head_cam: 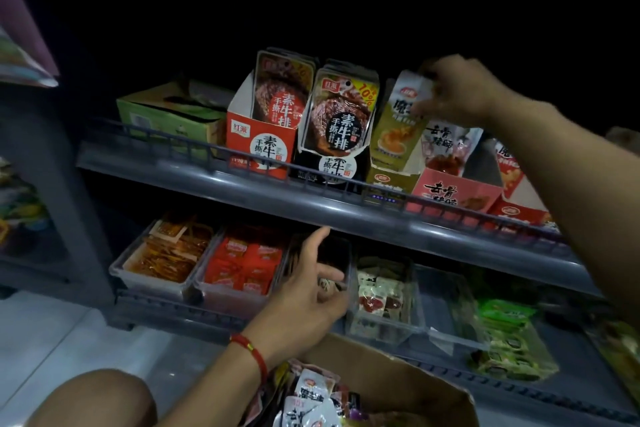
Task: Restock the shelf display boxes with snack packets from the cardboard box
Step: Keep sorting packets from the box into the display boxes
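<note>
My right hand (457, 90) is up at the top shelf, fingers closed on the upper edge of a white and olive snack packet (398, 118) standing in an olive display box (388, 180). My left hand (311, 291) hovers in front of the lower shelf, fingers curled with a small packet (327, 284) in them, at a dark clear bin (332, 253). A red string circles that wrist. The cardboard box (398, 378) sits at the bottom centre with several white packets (311, 399) inside.
The upper shelf also carries a green box (166, 114), a red box (259, 146), a black box (332, 163) and a pink box (453, 194) behind a rail (311, 173). Clear bins (156, 260) of red and orange packets line the lower shelf. Green packets (509, 340) lie at right.
</note>
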